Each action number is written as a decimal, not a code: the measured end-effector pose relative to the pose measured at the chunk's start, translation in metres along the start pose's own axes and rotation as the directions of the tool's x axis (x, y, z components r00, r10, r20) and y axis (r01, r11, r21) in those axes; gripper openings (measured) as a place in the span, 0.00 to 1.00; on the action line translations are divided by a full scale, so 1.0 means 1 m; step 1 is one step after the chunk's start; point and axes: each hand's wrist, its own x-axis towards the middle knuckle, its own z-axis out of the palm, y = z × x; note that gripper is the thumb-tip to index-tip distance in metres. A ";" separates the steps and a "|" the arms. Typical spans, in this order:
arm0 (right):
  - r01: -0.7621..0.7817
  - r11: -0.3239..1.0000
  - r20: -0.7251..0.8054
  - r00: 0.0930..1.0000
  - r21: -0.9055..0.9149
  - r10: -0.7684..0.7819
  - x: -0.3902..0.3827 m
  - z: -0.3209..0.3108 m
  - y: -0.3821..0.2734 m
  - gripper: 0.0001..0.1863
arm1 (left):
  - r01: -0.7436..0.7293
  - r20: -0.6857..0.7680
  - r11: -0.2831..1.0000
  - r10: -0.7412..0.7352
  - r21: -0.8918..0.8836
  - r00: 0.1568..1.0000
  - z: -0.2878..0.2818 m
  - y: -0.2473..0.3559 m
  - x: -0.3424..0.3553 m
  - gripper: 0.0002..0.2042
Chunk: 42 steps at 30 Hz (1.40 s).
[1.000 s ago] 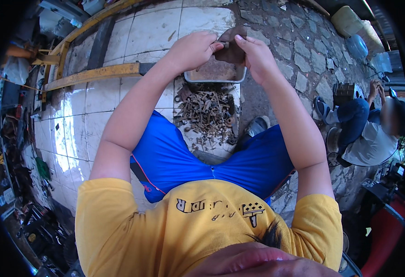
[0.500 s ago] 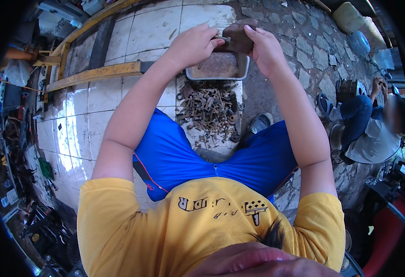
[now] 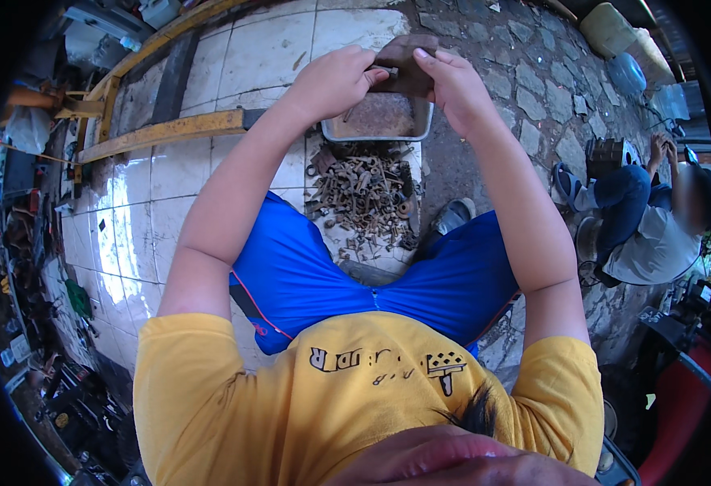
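At the upper middle, my left hand (image 3: 335, 81) is closed on a small metal part (image 3: 390, 71), held against a dark brown piece (image 3: 406, 51), which may be a rag. My right hand (image 3: 456, 89) grips that brown piece, thumb on top. Both hands are over a shallow grey tray (image 3: 373, 136) with a rusty-brown inside. Just below the tray a pile of bolts, nuts and other small metal parts (image 3: 361, 190) lies on white tiles between my knees.
A yellow metal frame (image 3: 161, 130) runs along the upper left, near dark clutter (image 3: 27, 243). A person (image 3: 647, 251) sits at the right by a metal engine block (image 3: 606, 158). Plastic containers (image 3: 623, 69) stand upper right on paving; a red machine (image 3: 696, 389) is at lower right.
Both hands and the brown piece have shifted slightly upward, away from my body, uncovering more of the tray's inside. The grips look much the same.
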 end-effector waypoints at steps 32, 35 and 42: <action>0.026 0.998 -0.030 0.999 0.064 -0.024 -0.008 0.006 -0.013 0.15 | 0.003 -0.003 0.998 -0.003 -0.065 1.000 -0.004 -0.005 0.001 0.19; 0.088 0.980 -0.020 0.996 0.176 -0.086 -0.004 0.006 -0.014 0.14 | -0.004 -0.015 0.999 0.003 -0.053 1.000 -0.005 -0.005 0.003 0.19; 0.074 0.991 -0.048 0.996 0.108 -0.070 -0.010 0.013 -0.015 0.16 | 0.002 -0.007 0.997 -0.002 -0.081 1.000 -0.009 -0.001 -0.001 0.17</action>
